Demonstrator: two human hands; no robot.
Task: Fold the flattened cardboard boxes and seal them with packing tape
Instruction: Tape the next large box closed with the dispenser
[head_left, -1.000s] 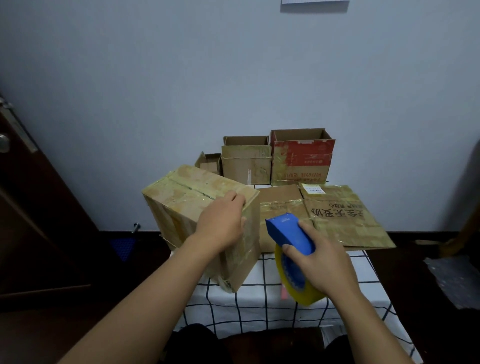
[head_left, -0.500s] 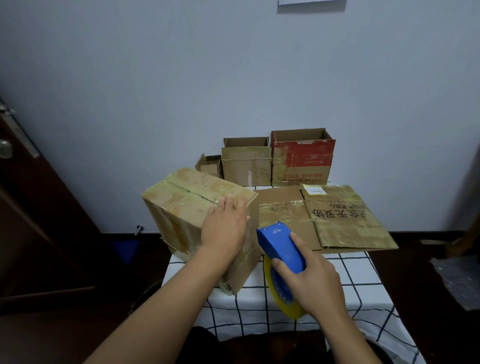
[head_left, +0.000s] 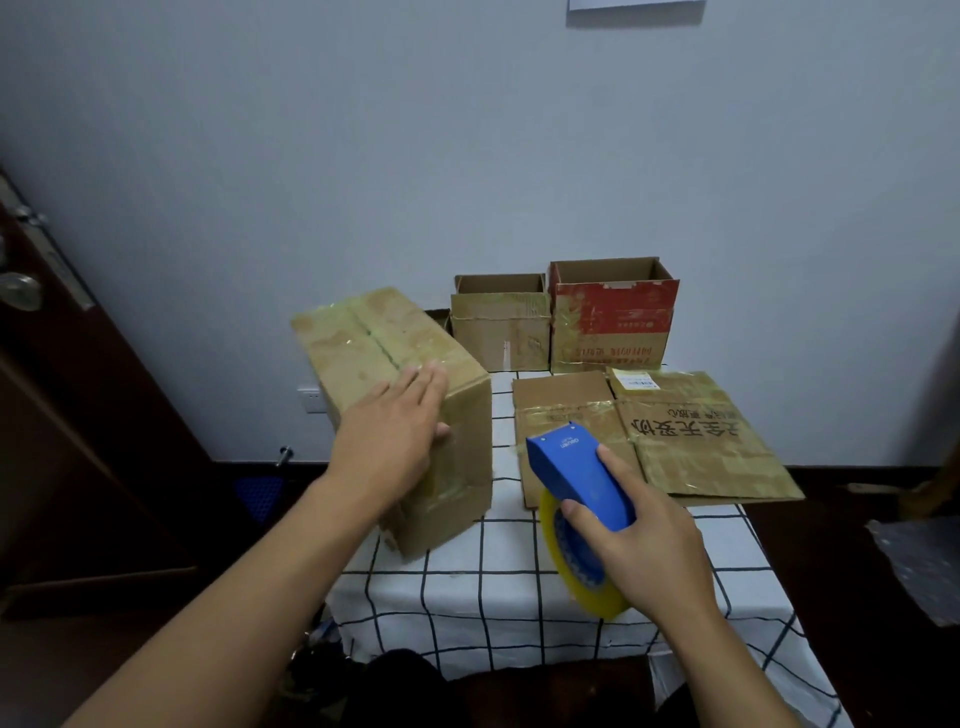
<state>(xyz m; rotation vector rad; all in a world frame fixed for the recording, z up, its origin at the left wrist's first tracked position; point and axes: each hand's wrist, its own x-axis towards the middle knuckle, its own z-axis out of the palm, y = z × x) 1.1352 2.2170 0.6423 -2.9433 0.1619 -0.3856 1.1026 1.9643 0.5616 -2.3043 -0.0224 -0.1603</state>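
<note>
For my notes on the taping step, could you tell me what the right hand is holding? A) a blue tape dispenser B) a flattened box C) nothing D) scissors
A: the right hand grips the blue tape dispenser, its yellowish roll just above the checked tablecloth.

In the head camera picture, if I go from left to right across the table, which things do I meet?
Left hand on the taped box → blue tape dispenser in the right hand → flattened cardboard.
</note>
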